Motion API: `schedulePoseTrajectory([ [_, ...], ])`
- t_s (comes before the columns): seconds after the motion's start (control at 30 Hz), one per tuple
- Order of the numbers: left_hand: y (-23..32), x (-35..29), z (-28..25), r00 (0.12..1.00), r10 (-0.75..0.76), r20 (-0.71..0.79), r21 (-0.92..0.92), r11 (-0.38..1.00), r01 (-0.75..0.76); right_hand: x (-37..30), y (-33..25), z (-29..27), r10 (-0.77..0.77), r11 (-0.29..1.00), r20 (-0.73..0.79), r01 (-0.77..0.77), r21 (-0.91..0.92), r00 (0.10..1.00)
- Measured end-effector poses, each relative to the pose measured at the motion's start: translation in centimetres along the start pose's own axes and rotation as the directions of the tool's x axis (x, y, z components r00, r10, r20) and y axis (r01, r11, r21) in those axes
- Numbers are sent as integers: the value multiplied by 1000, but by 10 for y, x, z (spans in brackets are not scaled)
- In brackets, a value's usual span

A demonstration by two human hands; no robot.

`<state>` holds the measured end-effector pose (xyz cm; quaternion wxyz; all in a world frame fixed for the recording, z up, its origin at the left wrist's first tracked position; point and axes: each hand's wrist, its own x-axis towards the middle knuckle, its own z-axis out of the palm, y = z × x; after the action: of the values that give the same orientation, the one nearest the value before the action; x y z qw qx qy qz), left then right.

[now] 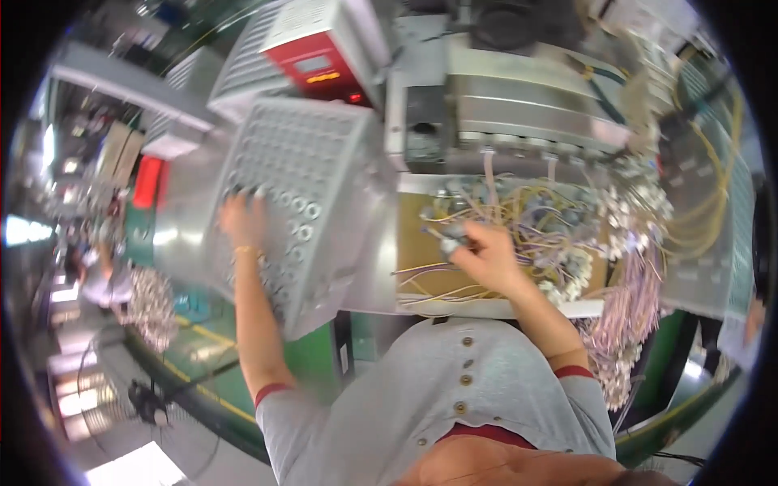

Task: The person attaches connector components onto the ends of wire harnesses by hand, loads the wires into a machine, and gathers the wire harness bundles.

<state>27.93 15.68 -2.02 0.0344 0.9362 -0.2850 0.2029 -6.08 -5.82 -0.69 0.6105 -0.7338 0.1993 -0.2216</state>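
My left hand (241, 219) reaches over a grey tray (324, 146) with rows of round pockets. Its blurred fingertips are at the small dark and pale parts along the tray's left side, and whether they grip one is unclear. Several pale ring-shaped parts (305, 232) sit in pockets to the right of that hand. Over the brown work surface (417, 243), my right hand (493, 257) is closed in a pinch on a small grey part (452, 236) with a short wire end. Yellow, white and purple wires (527, 215) lie tangled beyond and beside this hand.
Behind the tray stands a red-fronted box (324, 69) with a lit display. A metal fixture (539, 109) spans the back. White connectors (636, 202) and a thick bundle of pinkish wires (628, 304) hang at the right. A red bin (148, 182) is at the far left.
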Motion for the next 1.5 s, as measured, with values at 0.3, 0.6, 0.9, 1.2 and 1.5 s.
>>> schedulePoseTrajectory([
  [0.3,25,-5,-48,993,-106,-41,-481,874,74,2,-1,-2,-6,998,-7,5,-69,1000],
  [0.6,178,-111,-85,785,363,502,-742,-286,607,9,2,1,-189,973,-7,187,-136,982],
  [0.9,204,-116,-90,789,386,477,-737,-314,599,6,-12,-5,-130,991,-64,131,14,989],
  [1.2,211,-114,-94,842,418,340,-809,-327,489,7,-10,-17,-203,971,33,205,-120,979],
  [1.5,220,-107,-79,758,344,554,-611,-450,651,5,0,7,22,974,-98,1,225,995],
])
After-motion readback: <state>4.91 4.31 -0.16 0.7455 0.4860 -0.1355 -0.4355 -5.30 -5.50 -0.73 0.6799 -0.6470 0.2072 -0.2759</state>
